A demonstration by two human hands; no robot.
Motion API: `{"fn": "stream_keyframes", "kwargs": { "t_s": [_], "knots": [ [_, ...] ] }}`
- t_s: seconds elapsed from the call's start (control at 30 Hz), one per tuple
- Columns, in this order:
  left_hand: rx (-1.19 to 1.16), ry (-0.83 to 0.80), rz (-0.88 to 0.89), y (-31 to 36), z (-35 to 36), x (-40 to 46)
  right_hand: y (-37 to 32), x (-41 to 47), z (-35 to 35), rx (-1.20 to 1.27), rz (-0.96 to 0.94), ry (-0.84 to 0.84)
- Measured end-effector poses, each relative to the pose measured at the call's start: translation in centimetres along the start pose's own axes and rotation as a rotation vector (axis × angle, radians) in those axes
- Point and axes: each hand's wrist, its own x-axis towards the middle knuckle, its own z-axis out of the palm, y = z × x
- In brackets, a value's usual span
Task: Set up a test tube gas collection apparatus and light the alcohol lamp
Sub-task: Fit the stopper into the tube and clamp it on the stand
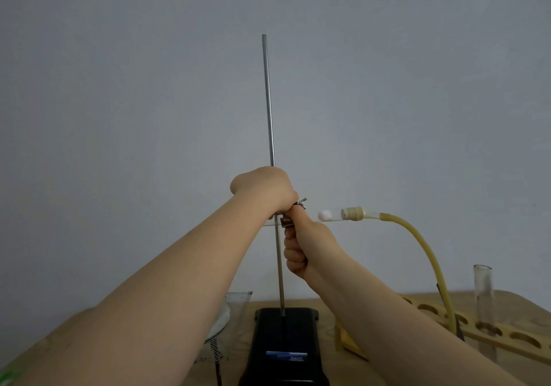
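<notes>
At the clamp: left hand (264, 190) grips the boss on the rod (269, 102); right hand (301, 247) fist-clenched on the clamp handle.
Test tube (328, 215): axis near level, stoppered mouth pointing right of both grips.

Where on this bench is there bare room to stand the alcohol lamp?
The clearest bare wood lies between the stand base and the test tube rack. Left of the base it is crowded by the wire gauze. The rubber tubing hangs over the rack. Both the left hand and right hand are at the clamp.
</notes>
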Motion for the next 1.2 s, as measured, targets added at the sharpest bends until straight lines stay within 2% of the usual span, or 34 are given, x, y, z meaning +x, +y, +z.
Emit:
{"fn": "stream_keyframes", "kwargs": {
  "t_s": [0.23, 0.3, 0.43, 1.0, 1.1, 1.2],
  "knots": [
    [0.061, -0.082, 0.056, 0.2, -0.2, 0.6, 0.0, 0.2, -0.1, -0.006, 0.015, 0.003],
    [0.052, -0.046, 0.047, 0.0, -0.2, 0.6, -0.1, 0.3, -0.2, -0.008, 0.017, 0.001],
    [0.111, 0.127, 0.053, -0.3, -0.5, -0.1, -0.2, 0.3, -0.3, -0.021, 0.024, 0.007],
    [0.024, 0.199, 0.06, -0.2, 0.0, -0.3, -0.2, 0.1, -0.5, -0.021, 0.021, 0.002],
    [-0.059, 0.178, 0.135, -0.8, 0.2, 0.2, -0.2, 0.0, -0.6, -0.021, 0.015, -0.004],
    [-0.281, 0.073, 0.261, -2.1, 0.3, 0.4, -0.1, 0.1, -0.6, -0.021, 0.008, -0.019]
  ]
}}
